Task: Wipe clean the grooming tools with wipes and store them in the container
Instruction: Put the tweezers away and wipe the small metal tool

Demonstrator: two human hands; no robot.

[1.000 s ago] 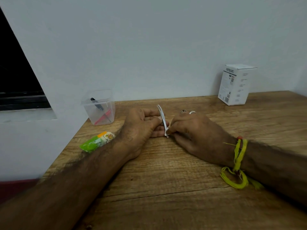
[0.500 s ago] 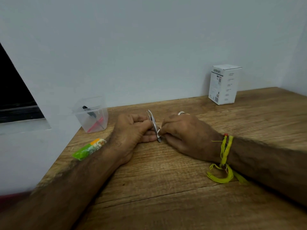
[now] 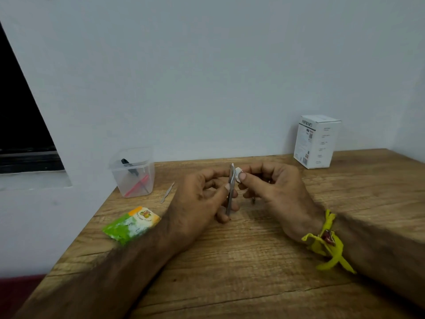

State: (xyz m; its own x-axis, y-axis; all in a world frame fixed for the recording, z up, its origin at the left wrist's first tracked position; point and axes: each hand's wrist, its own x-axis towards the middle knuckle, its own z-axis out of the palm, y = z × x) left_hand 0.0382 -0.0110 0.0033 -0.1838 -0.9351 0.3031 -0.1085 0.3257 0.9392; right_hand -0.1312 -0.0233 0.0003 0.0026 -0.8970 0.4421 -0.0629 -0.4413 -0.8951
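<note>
My left hand [image 3: 202, 199] holds a thin metal grooming tool [image 3: 230, 187] upright between thumb and fingers, above the wooden table [image 3: 230, 261]. My right hand [image 3: 273, 187] pinches a small white wipe [image 3: 238, 174] against the tool's upper end. A clear plastic container [image 3: 133, 172] stands at the table's back left with a black tool and a red tool inside. Another slim metal tool [image 3: 167, 192] lies on the table just right of the container. A small dark item [image 3: 253, 200] lies under my right hand.
A green, white and orange wipes packet [image 3: 131, 224] lies near the table's left edge beside my left forearm. A white cardboard box [image 3: 316, 141] stands at the back right against the wall. A yellow thread band [image 3: 326, 240] circles my right wrist.
Both hands have lifted off the table with the metal tool. The wipe has slid from the tool's lower end up to its upper end. The slim tool by the container has come into sight.
</note>
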